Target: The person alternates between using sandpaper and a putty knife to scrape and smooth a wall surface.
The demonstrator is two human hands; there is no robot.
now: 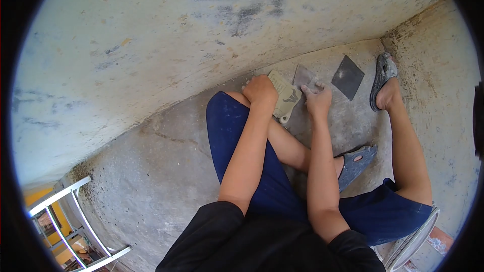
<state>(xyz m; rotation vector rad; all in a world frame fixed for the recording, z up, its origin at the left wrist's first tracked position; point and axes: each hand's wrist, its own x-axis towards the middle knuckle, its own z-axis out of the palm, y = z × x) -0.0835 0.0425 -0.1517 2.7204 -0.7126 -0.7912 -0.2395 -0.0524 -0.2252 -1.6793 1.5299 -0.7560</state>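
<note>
My left hand is closed at the left edge of a flat beige board with dark printing and a holed tab at its lower end. Its fingertips are hidden behind the hand. Just right of the board, my right hand has thumb and fingers curled at the lower edge of a small grey square sheet, which looks like sandpaper. A larger dark sheet, also like sandpaper and dusted pale in the middle, lies on the floor further right.
A pale wall with dark smudges rises ahead and meets another wall at right. My bent legs and grey clogs frame the concrete floor. A metal ladder lies at lower left; a round bucket rim shows at lower right.
</note>
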